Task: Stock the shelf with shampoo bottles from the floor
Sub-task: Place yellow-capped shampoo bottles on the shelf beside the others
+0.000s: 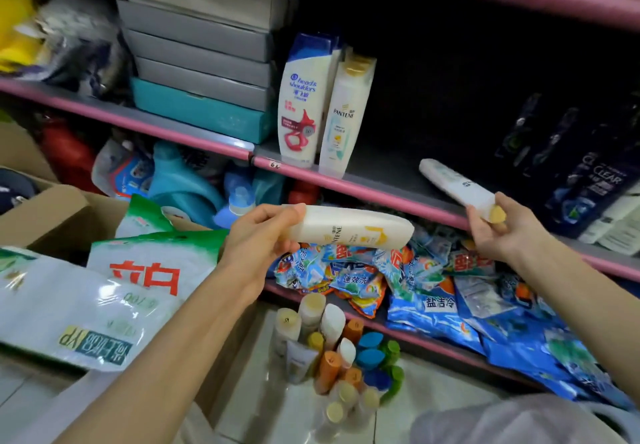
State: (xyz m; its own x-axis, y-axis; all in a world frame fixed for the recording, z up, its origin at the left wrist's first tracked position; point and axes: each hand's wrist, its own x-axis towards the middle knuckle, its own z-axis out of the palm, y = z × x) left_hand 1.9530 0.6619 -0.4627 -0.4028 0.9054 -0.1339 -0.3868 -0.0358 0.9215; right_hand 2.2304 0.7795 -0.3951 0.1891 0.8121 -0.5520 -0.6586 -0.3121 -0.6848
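My left hand (263, 232) grips a white Pantene bottle (356, 228) by its cap end, holding it sideways in front of the pink-edged shelf (346, 185). My right hand (498, 228) holds a second white bottle (453, 182) by its yellow cap, its base tilted up over the shelf board. Two bottles stand upright on that shelf: a Head & Shoulders bottle (301, 104) and a Pantene bottle (346, 114) beside it. Several more bottles (339, 346) with orange, blue, green and cream caps stand clustered on the floor below.
Dark Clear shampoo boxes (588, 173) fill the shelf's right end. Stacked grey and teal boxes (201, 62) sit at its left. Blue detergent packets (433, 291) crowd the lower shelf. White detergent bags (104, 291) lie on a cardboard box at the left.
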